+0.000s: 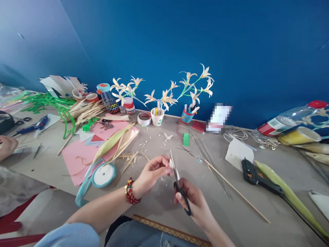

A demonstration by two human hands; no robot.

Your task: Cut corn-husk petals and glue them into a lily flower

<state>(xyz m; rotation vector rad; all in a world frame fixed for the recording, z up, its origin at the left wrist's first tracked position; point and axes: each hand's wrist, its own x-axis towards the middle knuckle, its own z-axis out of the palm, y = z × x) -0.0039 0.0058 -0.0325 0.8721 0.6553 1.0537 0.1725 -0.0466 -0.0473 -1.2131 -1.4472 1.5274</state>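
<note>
My right hand (pixel 192 202) grips a pair of black-handled scissors (pixel 175 168), blades pointing up and away from me. Between the thumb and fingers of my left hand (pixel 154 171), which wears red beads at the wrist, is a small whitish piece (pixel 171 164), perhaps corn husk. The scissor blades lie across or right beside this piece; I cannot tell whether they cut into it. Small pale scraps (pixel 168 136) are scattered beyond my hands. Pale husk flowers (pixel 167 99) on green stems stand in a paper cup (pixel 157 118) at the back.
A ribbon spool (pixel 104 175), pink paper (pixel 73 161) and corn husks (pixel 113 142) lie left. To the right are a wooden stick (pixel 239 192), metal wires (pixel 209 156) and a black glue gun (pixel 259 178). Another person's hand (pixel 7 147) shows at the far left, near a blue glue gun (pixel 33 126).
</note>
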